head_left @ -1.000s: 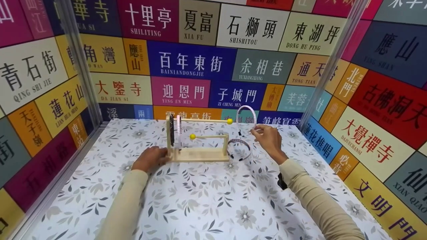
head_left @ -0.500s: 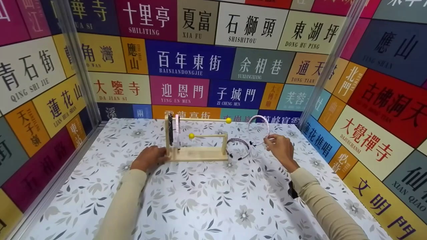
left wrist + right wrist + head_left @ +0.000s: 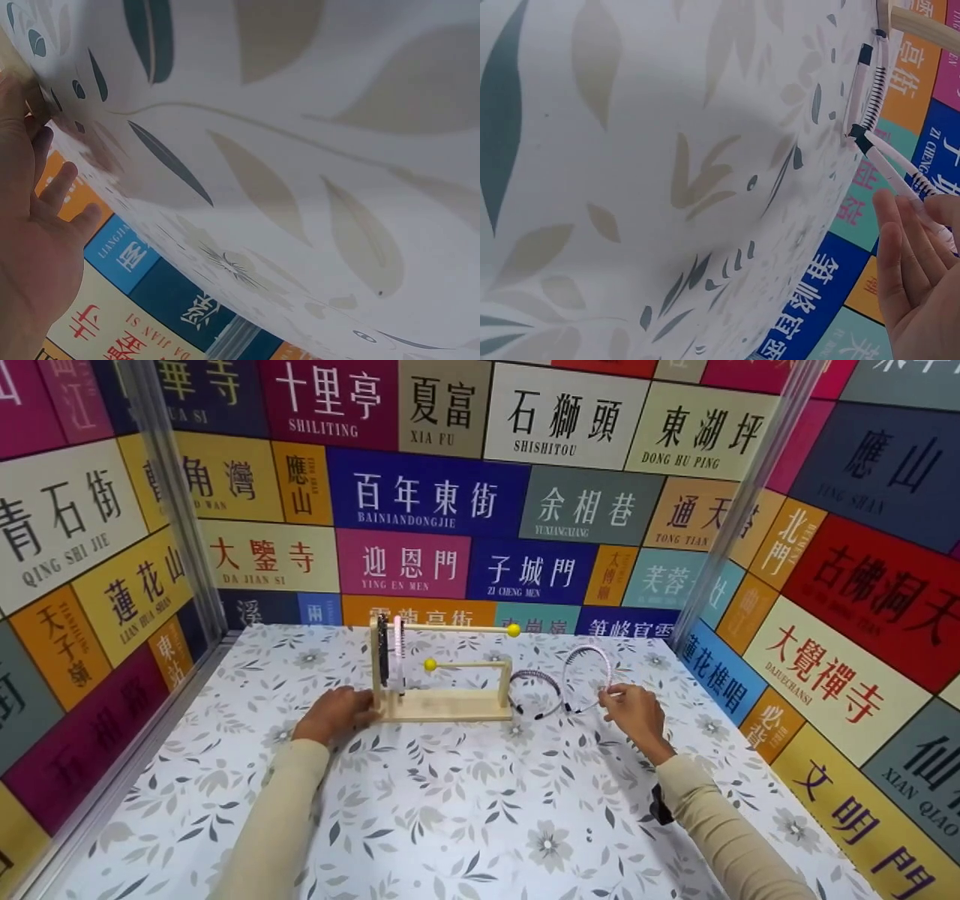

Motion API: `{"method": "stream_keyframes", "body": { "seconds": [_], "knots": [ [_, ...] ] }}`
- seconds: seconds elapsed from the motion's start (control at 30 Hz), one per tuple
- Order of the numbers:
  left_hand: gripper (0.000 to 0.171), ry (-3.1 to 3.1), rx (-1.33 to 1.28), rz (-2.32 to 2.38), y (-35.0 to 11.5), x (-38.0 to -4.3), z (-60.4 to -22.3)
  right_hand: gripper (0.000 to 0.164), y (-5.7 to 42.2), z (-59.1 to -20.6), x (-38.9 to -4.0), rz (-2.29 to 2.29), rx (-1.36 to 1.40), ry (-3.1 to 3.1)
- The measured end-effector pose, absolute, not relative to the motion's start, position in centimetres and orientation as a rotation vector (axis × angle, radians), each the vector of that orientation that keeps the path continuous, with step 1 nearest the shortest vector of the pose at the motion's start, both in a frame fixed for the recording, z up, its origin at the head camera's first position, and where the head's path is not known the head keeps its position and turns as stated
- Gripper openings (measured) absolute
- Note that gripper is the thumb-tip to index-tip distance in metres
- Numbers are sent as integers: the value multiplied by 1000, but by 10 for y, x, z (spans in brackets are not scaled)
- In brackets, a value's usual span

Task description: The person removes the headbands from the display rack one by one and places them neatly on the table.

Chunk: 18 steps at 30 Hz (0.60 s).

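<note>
A wooden headband stand (image 3: 450, 706) has two rods, each tipped with a yellow ball. On its upper rod, by the left post, hang a dark headband (image 3: 383, 656) and a pink headband (image 3: 399, 649). The left hand (image 3: 335, 715) grips the left end of the stand's base, whose wood edge (image 3: 13, 64) shows in the left wrist view. Thumb and fingers of the right hand (image 3: 637, 716) pinch one side of a pale pink headband (image 3: 587, 649), which stands upright with its black tips low, close to the table. Just left of it, a greyish headband (image 3: 536, 673) lies beside the stand's right post.
A white table (image 3: 450, 810) with a grey leaf and flower print bears everything. Walls of colourful sign panels (image 3: 431, 495) enclose it at the back and sides, with clear corner posts (image 3: 180, 525) at left and right.
The right hand has moved right and down with the pale pink headband, from beside the upper rod's ball to near the table. The left hand has stayed on the stand.
</note>
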<state>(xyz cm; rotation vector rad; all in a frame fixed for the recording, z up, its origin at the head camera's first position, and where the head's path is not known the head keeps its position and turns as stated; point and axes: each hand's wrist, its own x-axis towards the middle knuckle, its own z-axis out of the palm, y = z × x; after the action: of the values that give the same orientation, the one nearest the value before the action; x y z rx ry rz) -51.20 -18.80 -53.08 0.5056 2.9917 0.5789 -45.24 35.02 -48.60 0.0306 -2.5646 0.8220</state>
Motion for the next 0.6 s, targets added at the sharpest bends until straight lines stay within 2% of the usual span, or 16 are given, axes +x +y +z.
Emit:
{"method": "stream_keyframes", "body": {
  "seconds": [0.4, 0.6],
  "knots": [
    [36, 2980, 486, 571, -188, -507, -525, 31, 357, -499, -463, 778, -110, -2610],
    [32, 2990, 532, 556, -188, -507, -527, 32, 362, -505, -464, 746, -190, -2600]
  ]
}}
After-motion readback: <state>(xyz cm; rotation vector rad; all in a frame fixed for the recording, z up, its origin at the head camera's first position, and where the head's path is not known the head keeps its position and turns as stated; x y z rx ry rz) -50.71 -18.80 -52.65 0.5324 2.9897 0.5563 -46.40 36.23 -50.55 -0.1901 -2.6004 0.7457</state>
